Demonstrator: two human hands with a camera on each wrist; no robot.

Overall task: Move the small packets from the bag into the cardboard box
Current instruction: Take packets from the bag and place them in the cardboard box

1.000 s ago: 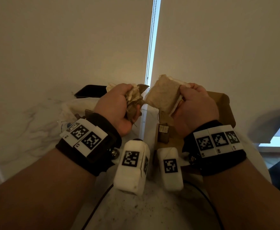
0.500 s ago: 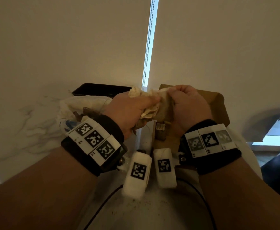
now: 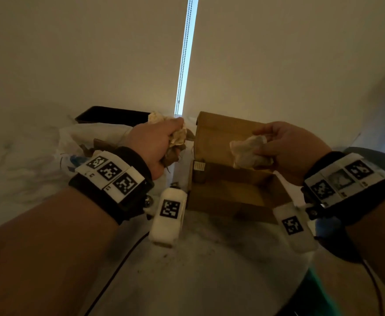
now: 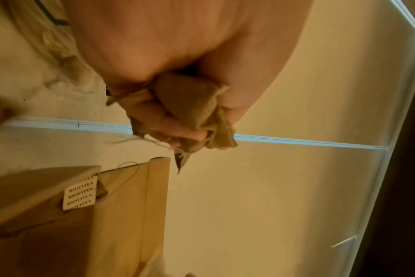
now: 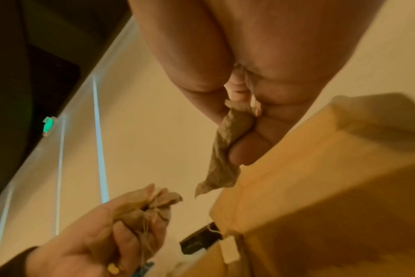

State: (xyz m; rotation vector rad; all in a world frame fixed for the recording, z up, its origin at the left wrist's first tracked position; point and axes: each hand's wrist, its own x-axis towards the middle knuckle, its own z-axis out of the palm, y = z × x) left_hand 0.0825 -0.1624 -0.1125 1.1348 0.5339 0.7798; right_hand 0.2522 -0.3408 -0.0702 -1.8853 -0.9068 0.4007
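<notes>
An open cardboard box (image 3: 212,199) stands on the table, its lid (image 3: 218,135) tilted up at the back. My right hand (image 3: 285,144) pinches one pale packet (image 3: 249,151) above the box's open top; the right wrist view shows the packet (image 5: 228,146) hanging from my fingers beside the box (image 5: 320,187). My left hand (image 3: 161,142) grips a crumpled bunch of packets (image 3: 177,139) left of the box, over the white bag (image 3: 77,144). The left wrist view shows that bunch (image 4: 190,116) squeezed in my fist, strings trailing. A tea tag (image 3: 200,166) hangs on the box's left wall.
A dark flat tray (image 3: 111,115) lies behind the bag against the blind. A bead cord (image 3: 183,53) hangs down the bright gap between the blinds. Black cables (image 3: 118,265) trail over the white table near its front edge.
My hands, pressed together half a second ago, have parted. The right hand moved right over the open box with one packet; the left hand stays by the bag with the bunch.
</notes>
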